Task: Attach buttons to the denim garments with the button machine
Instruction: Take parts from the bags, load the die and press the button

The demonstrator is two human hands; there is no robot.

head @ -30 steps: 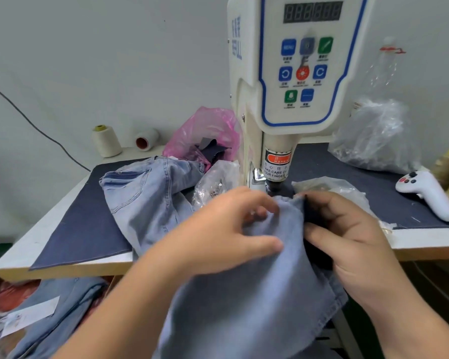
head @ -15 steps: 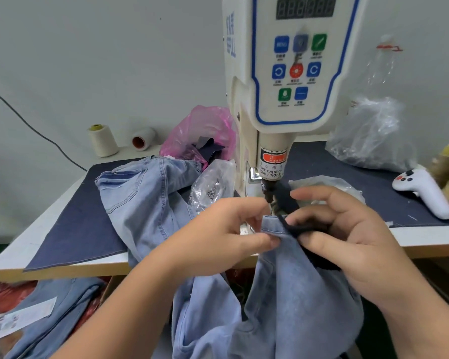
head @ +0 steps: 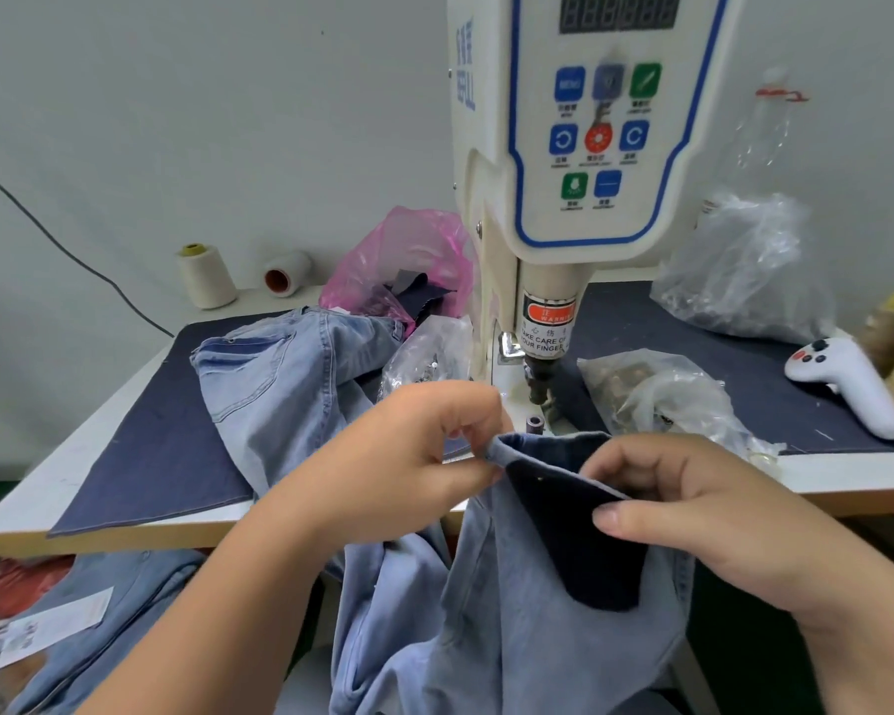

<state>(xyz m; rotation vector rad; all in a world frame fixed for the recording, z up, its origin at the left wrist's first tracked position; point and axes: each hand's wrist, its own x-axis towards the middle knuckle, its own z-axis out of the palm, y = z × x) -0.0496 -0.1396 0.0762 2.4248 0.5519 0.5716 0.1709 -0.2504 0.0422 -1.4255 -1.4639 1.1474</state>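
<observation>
I see a pink bag (head: 409,250) with dark cloth bits poking out, behind the jeans pile (head: 290,374) on the worktop (head: 99,446). A clear bag (head: 429,353) with small metal bits sits left of the machine (head: 563,147), and another clear bag (head: 656,389) with brownish round bits sits right of it. My left hand (head: 414,456) pinches the top corner of the soft, pale blue jeans (head: 517,611), fingers curled tight. My right hand (head: 703,513) grips the dark patch (head: 574,528) on them, thumb on top. The jeans hang in front of the worktop, just below the machine's metal post (head: 538,384)
</observation>
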